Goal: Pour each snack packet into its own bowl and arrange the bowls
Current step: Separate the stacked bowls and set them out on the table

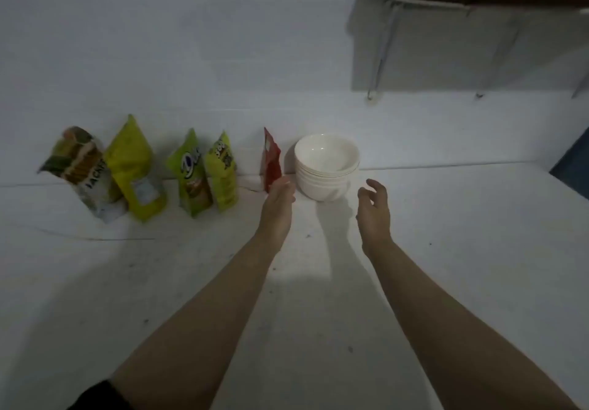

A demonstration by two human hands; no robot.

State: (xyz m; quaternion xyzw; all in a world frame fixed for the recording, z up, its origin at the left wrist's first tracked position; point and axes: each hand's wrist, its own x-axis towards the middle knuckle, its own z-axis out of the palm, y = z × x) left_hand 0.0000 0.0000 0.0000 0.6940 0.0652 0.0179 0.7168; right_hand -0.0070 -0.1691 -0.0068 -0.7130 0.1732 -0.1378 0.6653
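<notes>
A stack of white bowls (325, 167) stands on the white counter against the wall. Left of it several snack packets lean on the wall: a red one (271, 162), two green ones (191, 175) (222, 172), a yellow one (135, 170) and a cream and green one (79, 167). My left hand (278, 201) reaches forward with straight fingers, just left of the stack and in front of the red packet. My right hand (373, 210) hovers just right of the stack, fingers loosely curled and holding nothing. Neither hand touches the bowls.
The white counter (318, 298) stretches towards me with dark specks on it. A grey cabinet with a metal rail (446, 43) hangs on the wall at the upper right. A dark blue object (573, 164) sits at the counter's right edge.
</notes>
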